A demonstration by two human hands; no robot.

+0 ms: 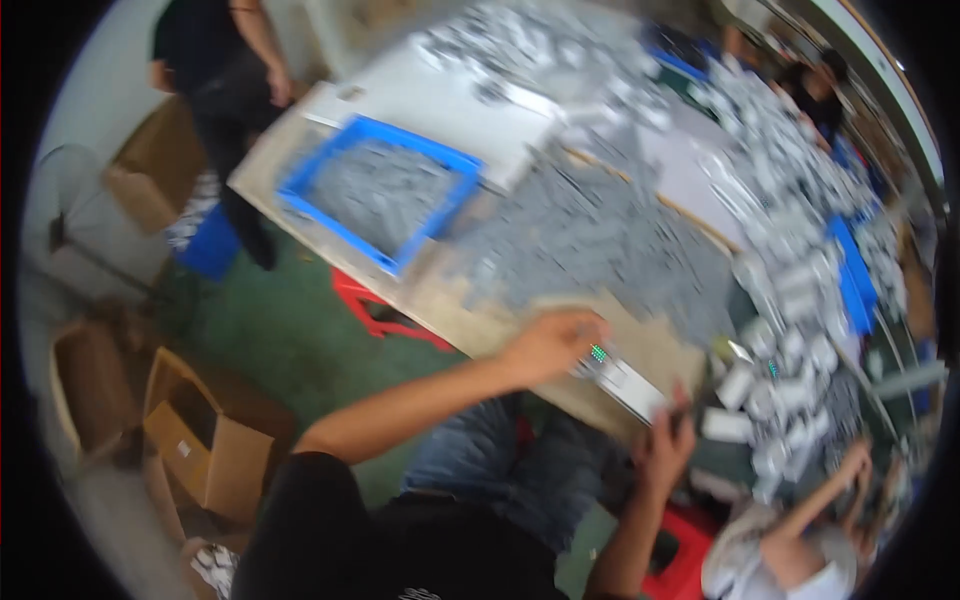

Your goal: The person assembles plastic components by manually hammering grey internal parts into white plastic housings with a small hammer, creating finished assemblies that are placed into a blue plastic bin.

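Over the near edge of the table, my left hand (555,345) has its fingers closed at one end of a flat, narrow white piece (630,388). A small patch of green lit dots (598,353) shows beside those fingertips. My right hand (668,442) is at the other end of the white piece, its fingers smeared by motion, so its grip is unclear. Just beyond both hands, a wide heap of flat grey strips (600,235) covers much of the table (455,285).
A blue tray (400,132) of grey pieces stands far left. Silvery-white parts (790,390) are piled on the right. Cardboard boxes (215,440) and a red stool (385,310) are on the floor. One person (215,80) stands far left; another's arms (820,500) work near right.
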